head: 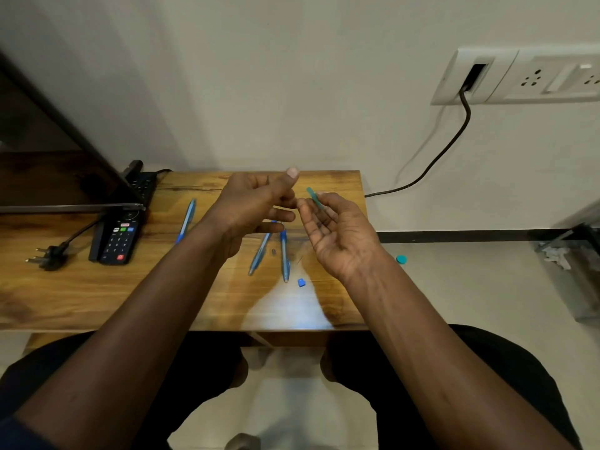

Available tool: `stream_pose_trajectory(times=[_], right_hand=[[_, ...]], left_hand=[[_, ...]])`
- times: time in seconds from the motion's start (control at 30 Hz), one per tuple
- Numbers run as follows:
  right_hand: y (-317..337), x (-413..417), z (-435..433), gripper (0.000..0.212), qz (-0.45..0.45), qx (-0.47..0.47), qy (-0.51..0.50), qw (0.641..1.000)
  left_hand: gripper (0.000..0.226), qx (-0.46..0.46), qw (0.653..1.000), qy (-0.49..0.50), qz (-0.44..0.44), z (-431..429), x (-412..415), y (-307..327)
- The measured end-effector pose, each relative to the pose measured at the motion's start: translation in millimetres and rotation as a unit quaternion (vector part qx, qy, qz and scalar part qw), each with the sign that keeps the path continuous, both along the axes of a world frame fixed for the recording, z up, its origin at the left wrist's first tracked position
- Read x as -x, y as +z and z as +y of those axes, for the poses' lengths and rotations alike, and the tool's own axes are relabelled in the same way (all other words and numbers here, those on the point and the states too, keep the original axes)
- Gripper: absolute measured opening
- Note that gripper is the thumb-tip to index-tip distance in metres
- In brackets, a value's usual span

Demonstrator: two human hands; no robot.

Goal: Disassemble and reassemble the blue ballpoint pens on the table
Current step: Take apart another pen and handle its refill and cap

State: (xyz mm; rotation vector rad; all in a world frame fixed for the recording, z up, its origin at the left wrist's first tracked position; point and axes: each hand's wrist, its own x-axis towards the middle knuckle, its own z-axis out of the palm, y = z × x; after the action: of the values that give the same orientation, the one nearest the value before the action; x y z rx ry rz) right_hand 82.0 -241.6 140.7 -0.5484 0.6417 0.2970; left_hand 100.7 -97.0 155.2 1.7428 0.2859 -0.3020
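Mid-frame, our right hand point(337, 232) pinches a teal pen piece point(313, 197) palm-up in loosely curled fingers, our left hand point(256, 203) curled alongside, its hold unclear, likely to join parts.

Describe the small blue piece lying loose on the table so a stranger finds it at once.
Start at the wooden table and find the rightmost pen lying on it. Beside its near tip lies the blue piece: short and blocky, where the pens are long and slim.
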Motion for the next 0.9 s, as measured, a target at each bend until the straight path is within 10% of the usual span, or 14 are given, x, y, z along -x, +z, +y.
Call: stream_pose_trajectory(times=[0.27, 0.63, 0.9], right_hand=[[2, -3, 14, 0.018, -0.004, -0.004, 0.007, 1.000], [0, -6, 20, 0.009, -0.008, 0.016, 0.003, 1.000], [3, -6, 19, 0.004, -0.005, 0.018, 0.008, 1.000]], left_hand=[[0.014, -0.415, 0.905, -0.067, -0.068, 38, 5, -63], [0.023, -0.308, 0.951, -0.015, -0.026, 50, 13, -94], [0.012, -0.439, 0.888, -0.117, -0.072, 47, 10, -94]])
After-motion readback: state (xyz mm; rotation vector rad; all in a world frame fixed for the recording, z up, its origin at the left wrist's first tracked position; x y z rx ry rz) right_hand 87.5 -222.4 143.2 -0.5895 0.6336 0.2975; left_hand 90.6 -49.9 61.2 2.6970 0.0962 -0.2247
